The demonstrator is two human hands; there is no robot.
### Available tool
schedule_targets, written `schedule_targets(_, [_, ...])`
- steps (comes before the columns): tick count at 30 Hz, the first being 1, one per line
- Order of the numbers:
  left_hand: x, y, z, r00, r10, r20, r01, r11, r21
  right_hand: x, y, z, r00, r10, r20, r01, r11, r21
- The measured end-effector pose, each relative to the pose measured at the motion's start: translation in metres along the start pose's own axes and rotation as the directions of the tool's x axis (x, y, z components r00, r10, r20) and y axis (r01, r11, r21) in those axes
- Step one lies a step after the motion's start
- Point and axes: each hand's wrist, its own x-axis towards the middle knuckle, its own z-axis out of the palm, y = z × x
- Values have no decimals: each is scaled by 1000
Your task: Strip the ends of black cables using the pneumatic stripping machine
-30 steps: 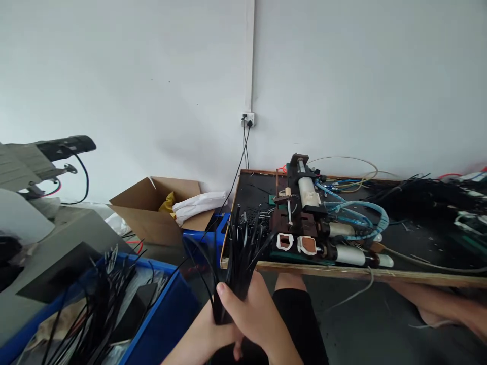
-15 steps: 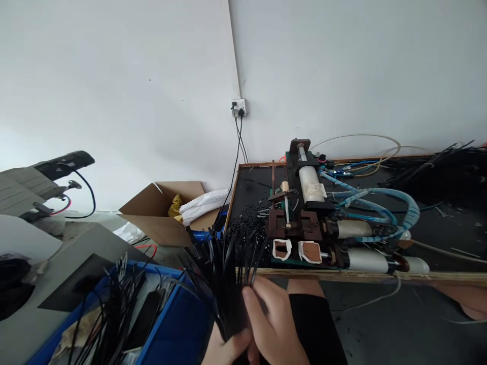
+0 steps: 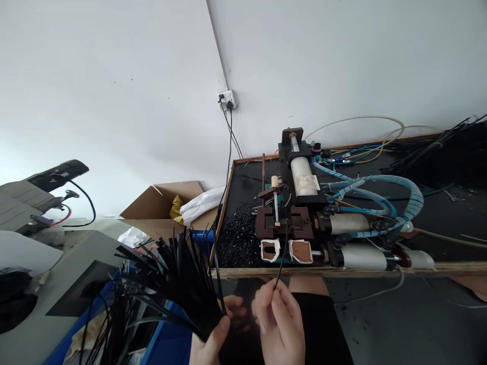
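While the blue crate point(image 3: 167, 334) of loose black strips sat at my far left, my left hand point(image 3: 211, 339) was closed around the base of a fanned bundle of black strips point(image 3: 171, 279), low beside the crate. My right hand point(image 3: 279, 324) pinched one single strip point(image 3: 283, 253) between fingertips, its tip rising toward the small machine point(image 3: 285, 223) on the workbench point(image 3: 342, 272). The strips looked light, thin and springy, probably slippery, so I judged gripping near the lower end best.
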Motion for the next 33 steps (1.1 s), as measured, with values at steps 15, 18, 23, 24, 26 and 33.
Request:
schedule_targets(15, [-4, 19, 1, 997, 16, 70, -8, 995, -103, -3, -1, -4, 959, 228, 167, -278, 870, 407])
schedule_targets(18, [-2, 19, 0, 996, -1, 86, 10, 994, -106, 0, -6, -3, 954, 235, 186, -293, 864, 410])
schedule_targets(23, [-1, 18, 2, 993, -7, 114, 16, 997, -76, 3, -12, -7, 948, 254, 192, -313, 859, 406])
schedule_targets(24, [-2, 18, 3, 993, -6, 119, 15, 997, -70, 3, -12, -8, 944, 266, 193, -323, 859, 396])
schedule_targets(26, [-2, 18, 4, 992, -7, 128, 15, 998, -62, 3, -15, -10, 937, 287, 198, -343, 860, 377])
schedule_targets(33, [-5, 14, 6, 990, 2, 138, -1, 1000, -10, 6, -24, -12, 927, 330, 177, -371, 868, 329])
